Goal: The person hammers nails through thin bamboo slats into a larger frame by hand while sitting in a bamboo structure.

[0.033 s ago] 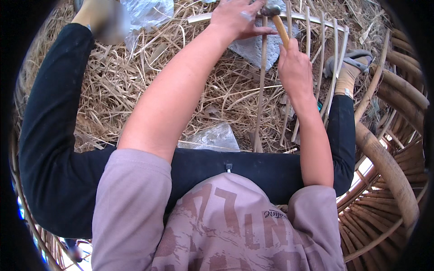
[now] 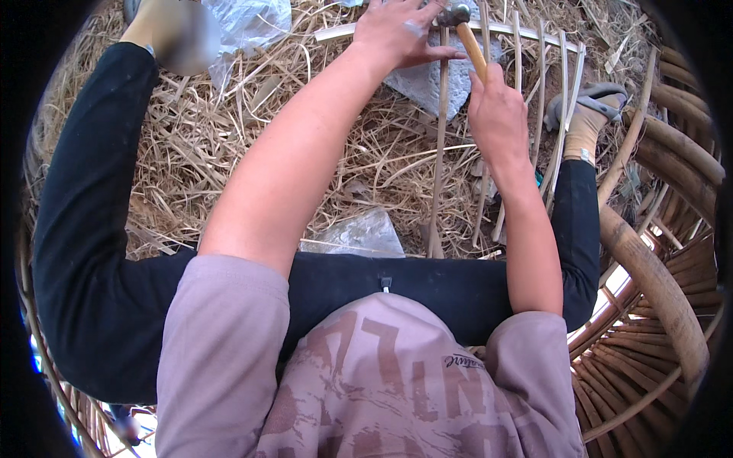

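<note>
My right hand (image 2: 498, 111) is closed around the wooden handle of a hammer (image 2: 472, 53). The hammer's metal head lies at the top edge, right beside the fingers of my left hand (image 2: 393, 34). Under my left hand runs a pale curved strip (image 2: 336, 33), which looks like split bamboo or cane. My left thumb stretches over a thin upright stick (image 2: 440, 145) that meets the strip, and the other fingers curl at the joint, partly hidden and cut off by the frame. Beneath this joint sits a grey stone block (image 2: 435, 82).
More thin sticks (image 2: 540, 91) stand along the strip to the right, near my gloved-looking grey shoe (image 2: 588, 103). Dry straw (image 2: 252, 153) covers the ground, with plastic sheets (image 2: 248, 27) on it. Thick curved poles (image 2: 657, 282) and stacked woven-looking slats (image 2: 634, 382) lie at right.
The hammer's head has shifted very slightly upward beside my left fingers. Both hands stay in nearly the same place.
</note>
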A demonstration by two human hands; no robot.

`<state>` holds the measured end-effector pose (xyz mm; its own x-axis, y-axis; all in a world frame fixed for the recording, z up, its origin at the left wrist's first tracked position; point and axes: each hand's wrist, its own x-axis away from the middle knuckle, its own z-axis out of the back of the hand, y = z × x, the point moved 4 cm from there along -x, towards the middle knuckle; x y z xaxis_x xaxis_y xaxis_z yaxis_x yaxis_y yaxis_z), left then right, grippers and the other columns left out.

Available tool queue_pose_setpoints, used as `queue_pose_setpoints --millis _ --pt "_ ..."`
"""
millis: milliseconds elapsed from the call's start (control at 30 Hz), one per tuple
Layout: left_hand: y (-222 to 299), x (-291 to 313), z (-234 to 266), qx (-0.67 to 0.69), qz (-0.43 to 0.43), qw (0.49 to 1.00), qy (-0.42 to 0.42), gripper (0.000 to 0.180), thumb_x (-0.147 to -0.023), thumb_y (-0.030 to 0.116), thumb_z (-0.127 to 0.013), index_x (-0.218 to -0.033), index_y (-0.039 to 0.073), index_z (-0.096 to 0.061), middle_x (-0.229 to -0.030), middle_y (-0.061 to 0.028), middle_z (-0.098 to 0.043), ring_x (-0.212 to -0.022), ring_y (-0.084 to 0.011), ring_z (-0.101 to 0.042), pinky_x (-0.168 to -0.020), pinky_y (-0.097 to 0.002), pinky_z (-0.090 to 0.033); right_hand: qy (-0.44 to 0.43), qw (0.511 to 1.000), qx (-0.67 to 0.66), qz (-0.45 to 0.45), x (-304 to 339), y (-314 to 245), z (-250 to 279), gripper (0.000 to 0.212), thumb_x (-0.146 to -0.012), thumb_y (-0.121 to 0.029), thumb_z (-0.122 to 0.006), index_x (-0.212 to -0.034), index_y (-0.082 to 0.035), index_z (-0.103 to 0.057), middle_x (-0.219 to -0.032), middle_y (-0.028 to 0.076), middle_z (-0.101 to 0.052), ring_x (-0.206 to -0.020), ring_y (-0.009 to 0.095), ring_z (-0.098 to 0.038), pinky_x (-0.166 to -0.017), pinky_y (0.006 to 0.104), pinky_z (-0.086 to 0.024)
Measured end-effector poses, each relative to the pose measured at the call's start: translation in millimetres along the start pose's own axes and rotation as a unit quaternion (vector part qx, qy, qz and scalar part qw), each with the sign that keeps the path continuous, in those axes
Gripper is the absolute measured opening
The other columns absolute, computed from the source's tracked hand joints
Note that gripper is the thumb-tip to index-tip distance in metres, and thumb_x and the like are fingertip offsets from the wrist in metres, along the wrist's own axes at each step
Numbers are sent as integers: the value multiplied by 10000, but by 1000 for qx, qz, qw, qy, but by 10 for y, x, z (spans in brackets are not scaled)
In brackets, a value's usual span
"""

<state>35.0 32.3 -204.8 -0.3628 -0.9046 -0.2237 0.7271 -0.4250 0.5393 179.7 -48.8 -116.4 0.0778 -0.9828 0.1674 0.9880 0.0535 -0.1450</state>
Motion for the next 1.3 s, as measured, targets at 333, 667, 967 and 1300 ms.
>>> queue_pose_setpoints --millis 333,667,967,1300 --pt "62 33 47 -57 -7 998 -13 1052 -783 744 -629 -1529 53 -362 -1591 -208 -326 -1467 -390 -306 -1160 -598 -289 32 998 -49 -8 130 -48 43 196 -1026 -219 -522 -1034 -23 -525 -737 279 -636 -704 501 -629 -593 588 -472" --pt "51 -29 69 -40 19 998 -50 1068 -774 705 -665 -1554 70 -306 -1608 -187 -301 -1482 -377 -282 -1178 -584 -268 91 994 -62 -1 186 46 168 207 -1023 -220 -521 -1028 -13 -519 -737 284 -660 -724 483 -670 -610 579 -537" --pt "45 -10 100 -14 38 997 -59 1052 -783 697 -669 -1553 77 -309 -1604 -200 -301 -1486 -380 -271 -1183 -590 -262 23 999 -24 -4 63 1 110 214 -1024 -225 -512 -1012 -12 -503 -710 261 -652 -678 490 -655 -605 576 -526" --pt "12 23 65 -13 3 1000 -2 1066 -778 734 -643 -1551 73 -321 -1594 -209 -320 -1483 -387 -279 -1198 -565 -240 91 993 -66 22 55 -13 126 217 -1032 -225 -510 -1051 -10 -523 -721 277 -640 -715 495 -641 -619 581 -490"
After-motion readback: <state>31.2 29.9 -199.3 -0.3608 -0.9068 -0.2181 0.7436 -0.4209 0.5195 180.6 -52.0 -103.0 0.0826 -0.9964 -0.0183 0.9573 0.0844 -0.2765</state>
